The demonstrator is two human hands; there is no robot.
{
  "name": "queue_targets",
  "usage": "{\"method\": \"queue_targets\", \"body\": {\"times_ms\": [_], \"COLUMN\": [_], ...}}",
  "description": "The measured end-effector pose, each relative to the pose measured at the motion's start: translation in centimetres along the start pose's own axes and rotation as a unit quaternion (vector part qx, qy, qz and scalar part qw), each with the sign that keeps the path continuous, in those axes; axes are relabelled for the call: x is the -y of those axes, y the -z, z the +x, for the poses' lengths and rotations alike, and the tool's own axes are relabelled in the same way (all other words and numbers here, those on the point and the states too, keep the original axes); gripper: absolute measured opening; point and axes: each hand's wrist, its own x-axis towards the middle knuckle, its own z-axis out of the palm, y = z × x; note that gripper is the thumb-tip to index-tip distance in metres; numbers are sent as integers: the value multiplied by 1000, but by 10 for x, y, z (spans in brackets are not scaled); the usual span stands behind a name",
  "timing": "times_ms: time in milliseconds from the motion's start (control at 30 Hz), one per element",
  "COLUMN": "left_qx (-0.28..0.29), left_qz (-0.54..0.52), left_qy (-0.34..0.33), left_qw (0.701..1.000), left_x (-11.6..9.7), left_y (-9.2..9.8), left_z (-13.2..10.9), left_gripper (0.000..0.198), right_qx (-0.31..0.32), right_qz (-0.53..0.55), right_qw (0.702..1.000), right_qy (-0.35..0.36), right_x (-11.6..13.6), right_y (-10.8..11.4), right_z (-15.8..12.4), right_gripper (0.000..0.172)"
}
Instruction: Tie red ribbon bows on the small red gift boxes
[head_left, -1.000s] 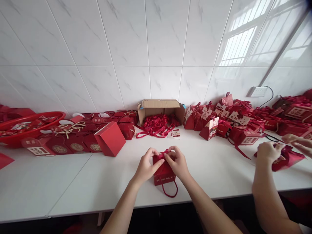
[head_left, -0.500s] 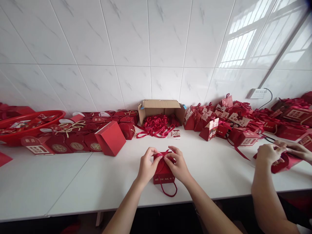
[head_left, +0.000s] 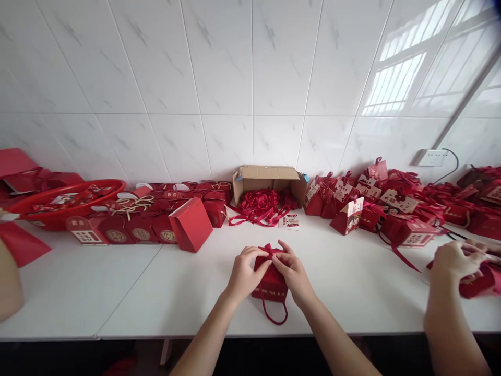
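Observation:
A small red gift box point(head_left: 270, 289) with gold lettering stands on the white table in front of me, its dark red cord handle point(head_left: 275, 319) hanging toward the near edge. On top of it a red ribbon point(head_left: 270, 249) is looped. My left hand point(head_left: 246, 269) pinches the ribbon between thumb and forefinger from the left. From the right, my right hand point(head_left: 291, 271) pinches it too, some fingers raised. The fingertips of both hands nearly meet over the lid and partly hide the ribbon's crossing.
Behind stands an open cardboard box point(head_left: 270, 171) of red ribbons, with a printed card point(head_left: 288, 222) before it. Red boxes point(head_left: 191, 224) line the left, near a red basin point(head_left: 117, 184). More boxes point(head_left: 346, 216) crowd the right. Co-workers' arms point(head_left: 446, 308) show at both sides.
The view has swung left, so things sit further right. A co-worker's arm now shows at the left edge. Both hands keep pinching the ribbon, whose upper loop stands more upright.

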Motion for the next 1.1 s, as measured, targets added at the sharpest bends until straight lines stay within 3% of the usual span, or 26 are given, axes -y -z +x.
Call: {"method": "queue_targets", "body": {"times_ms": [200, 333, 433, 567, 733, 833, 967, 1100], "left_qx": [26, 59, 91, 117, 134, 153, 182, 217], "left_qz": [0, -6, -7, -10, -15, 48, 100, 133], "left_qy": [9, 15, 16, 37, 34, -4, -35, -65], "left_qw": [1000, 998, 996, 992, 990, 987, 978, 965], "left_x": [0, -8, -13, -14, -12, -13, -20, -31], "left_y": [4, 11, 16, 18, 19, 23, 29, 34], "left_z": [2, 2, 1, 2, 3, 8, 21, 33], "left_gripper": [8, 9, 11, 14, 17, 17, 12, 12], "right_qx": [27, 26, 36, 64, 182, 156, 193, 222], "right_qz": [-69, -149, -278, -397, -374, -327, -257, -245], "right_qw": [997, 986, 952, 902, 903, 926, 939, 930], "right_qy": [18, 75, 123, 158, 110, 105, 126, 160], "right_x": [3, 6, 12, 32, 55, 56, 50, 50], "right_y": [13, 32, 40, 43, 47, 43, 34, 35], "right_z": [-3, 0, 4, 0, -5, 11, 38, 43], "right_gripper": [40, 26, 13, 12, 30, 34, 22, 7]}}
